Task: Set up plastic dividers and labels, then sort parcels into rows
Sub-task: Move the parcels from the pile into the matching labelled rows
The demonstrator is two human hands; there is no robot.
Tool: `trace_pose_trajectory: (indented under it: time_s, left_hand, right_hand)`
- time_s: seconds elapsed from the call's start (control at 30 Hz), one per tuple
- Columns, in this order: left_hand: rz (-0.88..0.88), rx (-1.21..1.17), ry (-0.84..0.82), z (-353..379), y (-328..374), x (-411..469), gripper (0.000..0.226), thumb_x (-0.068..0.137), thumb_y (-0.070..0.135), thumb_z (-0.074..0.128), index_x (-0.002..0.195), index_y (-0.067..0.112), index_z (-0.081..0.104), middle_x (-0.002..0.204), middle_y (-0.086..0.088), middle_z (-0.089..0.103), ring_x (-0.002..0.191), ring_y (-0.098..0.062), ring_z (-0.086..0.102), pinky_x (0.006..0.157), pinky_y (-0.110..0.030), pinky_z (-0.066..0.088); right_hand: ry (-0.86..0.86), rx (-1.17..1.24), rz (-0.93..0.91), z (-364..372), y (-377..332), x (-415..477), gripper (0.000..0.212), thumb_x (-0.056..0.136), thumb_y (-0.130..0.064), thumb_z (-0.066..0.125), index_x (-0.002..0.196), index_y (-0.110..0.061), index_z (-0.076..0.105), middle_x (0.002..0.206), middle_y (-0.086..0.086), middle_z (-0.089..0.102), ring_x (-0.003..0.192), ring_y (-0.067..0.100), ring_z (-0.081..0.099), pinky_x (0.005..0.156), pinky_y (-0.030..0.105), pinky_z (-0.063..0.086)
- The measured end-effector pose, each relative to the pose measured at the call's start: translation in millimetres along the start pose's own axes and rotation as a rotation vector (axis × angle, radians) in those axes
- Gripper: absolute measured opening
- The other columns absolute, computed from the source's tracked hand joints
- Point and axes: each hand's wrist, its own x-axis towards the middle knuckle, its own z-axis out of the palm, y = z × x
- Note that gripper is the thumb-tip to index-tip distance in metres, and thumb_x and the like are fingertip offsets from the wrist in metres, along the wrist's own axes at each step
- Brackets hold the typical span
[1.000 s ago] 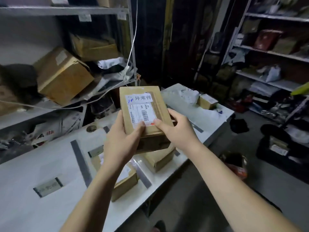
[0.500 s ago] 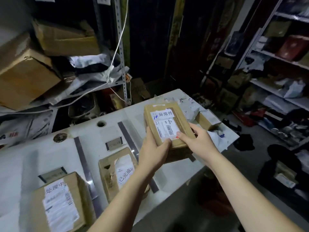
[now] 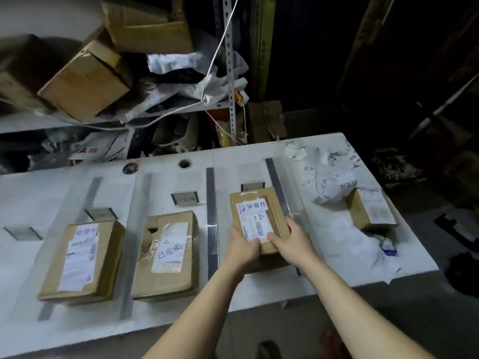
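I hold a small brown parcel (image 3: 259,216) with a white shipping label in both hands, low over the white table (image 3: 259,288). My left hand (image 3: 243,248) grips its near left corner and my right hand (image 3: 293,243) grips its near right side. It sits between two clear plastic dividers (image 3: 212,216), (image 3: 278,187), in front of a small label holder (image 3: 252,186). Two larger labelled parcels (image 3: 83,257), (image 3: 167,252) lie in the rows to the left, each behind a label holder (image 3: 185,197).
A fourth small parcel (image 3: 372,212) and crumpled paper labels (image 3: 331,182) lie on the table's right end. Behind the table, metal shelving (image 3: 230,73) holds cardboard boxes and bags. A white cable hangs down there. Dark floor lies to the right.
My view has tilted down and left. Both hands have lowered the small parcel from chest height down into the row between the two dividers.
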Motion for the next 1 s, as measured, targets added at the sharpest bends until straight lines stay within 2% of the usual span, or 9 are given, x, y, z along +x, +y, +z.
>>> trace_pose_trajectory:
  time_s: [0.07,0.2,0.3,0.37,0.47,0.6,0.73,0.83,1.0]
  left_hand:
    - [-0.020,0.036,0.015,2.5,-2.9,-0.5,0.060,0.088,0.007,0.057,0.141,0.016,0.030,0.129,0.000,0.056,0.115,-0.018,0.058,0.089,-0.033,0.055]
    - [-0.056,0.178,0.042,4.8,-13.1,2.9,0.068,0.087,0.014,0.065,0.144,0.015,0.029,0.137,-0.004,0.056,0.121,-0.024,0.057,0.099,-0.045,0.055]
    - [-0.007,0.348,0.052,-0.5,-6.6,-3.5,0.069,0.084,0.019,0.073,0.140,0.015,0.034,0.136,-0.005,0.058,0.123,-0.026,0.059,0.097,-0.038,0.055]
    - [0.103,0.451,0.080,-12.4,10.5,-17.4,0.067,0.086,0.021,0.072,0.143,0.018,0.036,0.137,-0.006,0.057,0.125,-0.025,0.058,0.096,-0.034,0.052]
    - [0.275,0.582,0.176,-48.9,36.1,-35.1,0.068,0.095,0.027,0.063,0.154,0.020,0.031,0.149,-0.005,0.047,0.135,-0.024,0.048,0.101,-0.032,0.041]
    - [0.431,0.868,0.437,-133.1,55.5,-56.8,0.064,0.096,0.037,0.058,0.154,0.019,0.034,0.146,-0.003,0.047,0.132,-0.026,0.048,0.097,-0.040,0.046]
    - [0.372,1.041,0.597,-235.0,43.3,-87.6,0.063,0.095,0.043,0.056,0.150,0.018,0.038,0.143,-0.005,0.050,0.128,-0.029,0.050,0.101,-0.040,0.042]
    - [0.329,1.072,0.689,-314.9,18.2,-120.3,0.063,0.095,0.045,0.054,0.151,0.020,0.038,0.145,-0.004,0.050,0.130,-0.028,0.048,0.104,-0.040,0.039]
    - [0.255,1.122,0.797,-458.8,-34.1,-177.1,0.062,0.097,0.048,0.052,0.150,0.019,0.040,0.145,-0.005,0.050,0.134,-0.028,0.045,0.109,-0.039,0.036]
  right_hand:
    - [-0.028,-0.011,0.023,4.7,10.1,1.7,0.043,0.089,-0.017,0.075,0.130,-0.020,0.061,0.115,-0.006,0.071,0.104,0.014,0.065,0.083,0.022,0.047]
    - [-0.051,-0.068,0.059,13.4,25.0,3.2,0.054,0.087,-0.018,0.077,0.137,-0.016,0.055,0.125,-0.001,0.068,0.108,0.016,0.063,0.091,0.027,0.048]
    - [-0.013,-0.185,0.054,13.7,20.0,6.5,0.055,0.082,-0.024,0.080,0.132,-0.019,0.057,0.123,0.000,0.068,0.112,0.024,0.065,0.093,0.034,0.052]
    - [0.040,-0.317,-0.041,12.1,1.7,8.0,0.056,0.080,-0.028,0.079,0.132,-0.022,0.056,0.125,0.002,0.064,0.117,0.028,0.061,0.095,0.040,0.052]
    - [0.036,-0.468,-0.257,13.1,-54.3,4.7,0.060,0.087,-0.032,0.073,0.142,-0.024,0.051,0.144,-0.001,0.052,0.133,0.024,0.049,0.104,0.037,0.043]
    - [-0.023,-0.693,-0.485,40.1,-139.6,-8.7,0.067,0.094,-0.043,0.065,0.153,-0.026,0.039,0.159,-0.003,0.037,0.145,0.022,0.033,0.113,0.042,0.037]
    - [-0.061,-0.815,-0.629,100.4,-207.9,-35.7,0.072,0.092,-0.051,0.064,0.154,-0.027,0.037,0.159,-0.001,0.037,0.144,0.023,0.034,0.113,0.044,0.035]
    - [-0.081,-0.860,-0.719,161.6,-247.7,-64.7,0.068,0.092,-0.052,0.062,0.151,-0.027,0.039,0.155,-0.001,0.040,0.142,0.024,0.035,0.109,0.043,0.038]
    - [-0.109,-0.885,-0.832,280.7,-307.4,-121.5,0.069,0.092,-0.052,0.061,0.152,-0.027,0.038,0.157,-0.002,0.039,0.143,0.023,0.035,0.112,0.043,0.036]
